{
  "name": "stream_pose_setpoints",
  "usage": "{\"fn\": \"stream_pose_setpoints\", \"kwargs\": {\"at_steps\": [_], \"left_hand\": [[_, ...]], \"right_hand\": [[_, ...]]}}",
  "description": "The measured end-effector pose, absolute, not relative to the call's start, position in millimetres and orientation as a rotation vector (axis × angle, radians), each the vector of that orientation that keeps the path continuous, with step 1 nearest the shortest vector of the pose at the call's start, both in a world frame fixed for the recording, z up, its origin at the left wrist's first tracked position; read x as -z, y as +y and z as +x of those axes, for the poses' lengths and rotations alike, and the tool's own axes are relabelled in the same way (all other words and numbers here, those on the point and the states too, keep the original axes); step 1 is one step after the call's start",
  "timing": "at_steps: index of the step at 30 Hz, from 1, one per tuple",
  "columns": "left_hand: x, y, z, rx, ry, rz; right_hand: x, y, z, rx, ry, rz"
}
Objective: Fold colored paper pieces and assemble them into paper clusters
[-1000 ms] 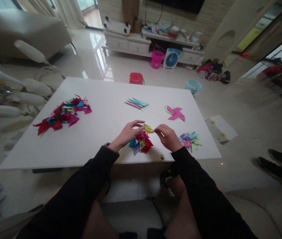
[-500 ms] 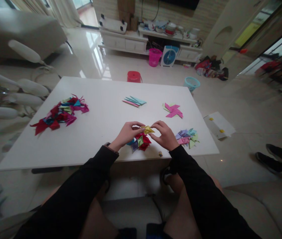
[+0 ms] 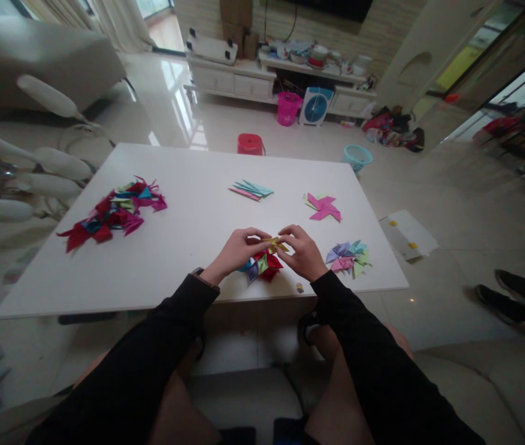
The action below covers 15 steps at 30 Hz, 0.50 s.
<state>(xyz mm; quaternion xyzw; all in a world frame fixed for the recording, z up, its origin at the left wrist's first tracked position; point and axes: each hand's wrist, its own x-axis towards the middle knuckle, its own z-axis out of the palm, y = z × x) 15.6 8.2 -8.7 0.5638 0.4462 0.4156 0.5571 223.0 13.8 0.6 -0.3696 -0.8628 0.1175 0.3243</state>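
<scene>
Head view: yellow paper, seemingly folded, finger-hidden.

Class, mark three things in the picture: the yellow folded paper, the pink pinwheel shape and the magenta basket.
Yellow folded paper (image 3: pixel 272 248), head view: visible part between the fingers.
Pink pinwheel shape (image 3: pixel 323 207), head view: its middle.
Magenta basket (image 3: pixel 287 112), head view: its side wall.

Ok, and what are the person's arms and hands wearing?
Both arms have long, plain black sleeves, the left sleeve and the right sleeve, reaching about to the wrists. A thin dark band goes round the left wrist; I can't tell if it's a watch. There are no gloves, so the fingers are bare.
</scene>
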Motion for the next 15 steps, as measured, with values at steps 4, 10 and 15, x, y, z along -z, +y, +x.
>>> {"fn": "stream_pose_setpoints", "kwargs": {"at_steps": [4,10,15], "left_hand": [[6.7,6.2,15.6,-0.966,1.046,1.345],[5.8,6.0,17.3,-0.958,1.078,1.343],[9.0,6.9,18.9,-0.976,1.055,1.280]], "right_hand": [[2.5,14.4,223.0,-0.332,-2.223,-0.988],[4.3,14.1,220.2,-0.410,-2.156,-1.001],[4.1,12.9,216.6,-0.521,-2.030,-1.052]]}}
